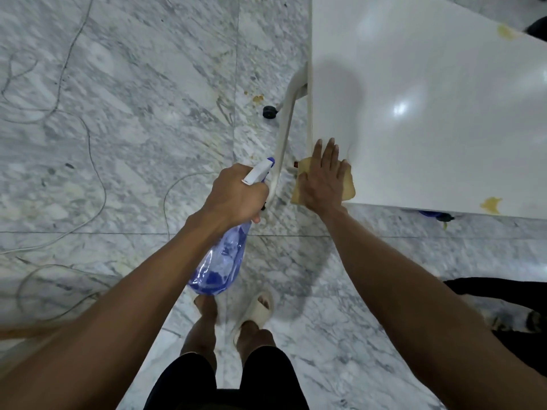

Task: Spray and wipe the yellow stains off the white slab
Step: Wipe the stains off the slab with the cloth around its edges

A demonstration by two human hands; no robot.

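Observation:
The white slab (414, 99) fills the upper right of the view. One yellow stain (491, 205) lies near its front edge and another yellow stain (506, 31) at its far right edge. My right hand (324, 176) presses flat, fingers straight, on a tan cloth (349, 187) at the slab's near left corner. My left hand (236, 196) grips the neck of a blue see-through spray bottle (220, 264), whose white nozzle points toward the slab corner. The bottle's body hangs below my fist, off the slab.
A white curved table leg (285, 125) with a black caster (270, 111) stands left of the slab. Thin cables (94, 167) trail over the marble floor at the left. Yellow drips (257, 98) spot the floor. My feet in sandals (257, 309) are below; dark objects sit at the right.

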